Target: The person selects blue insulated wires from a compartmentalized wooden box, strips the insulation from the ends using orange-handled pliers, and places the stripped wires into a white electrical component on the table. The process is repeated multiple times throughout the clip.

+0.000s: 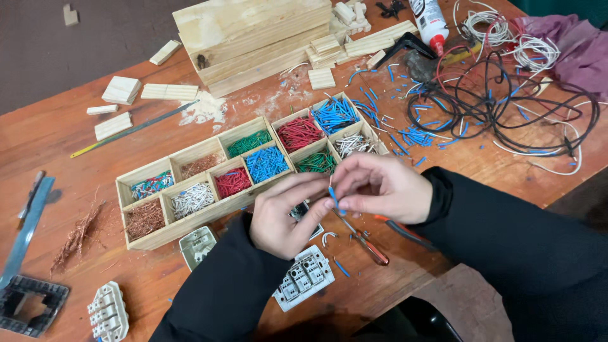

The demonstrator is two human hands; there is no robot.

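A small electrical and woodworking workshop; the worn wooden table (76, 136) shows it; at its centre sits a homemade compartment tray (190, 221) of cut wire pieces sorted by colour, red, blue, green, white and bare copper; at 12 o'clock lie stacked pine planks (253, 38) and offcut blocks (121, 89) with sawdust; at 2 o'clock tangled cables (506, 107) and a glue bottle (429, 19); at 6 o'clock dismantled wall switch modules (304, 277); at 5 o'clock a screwdriver (364, 242); at 10 o'clock a hacksaw blade (133, 130).
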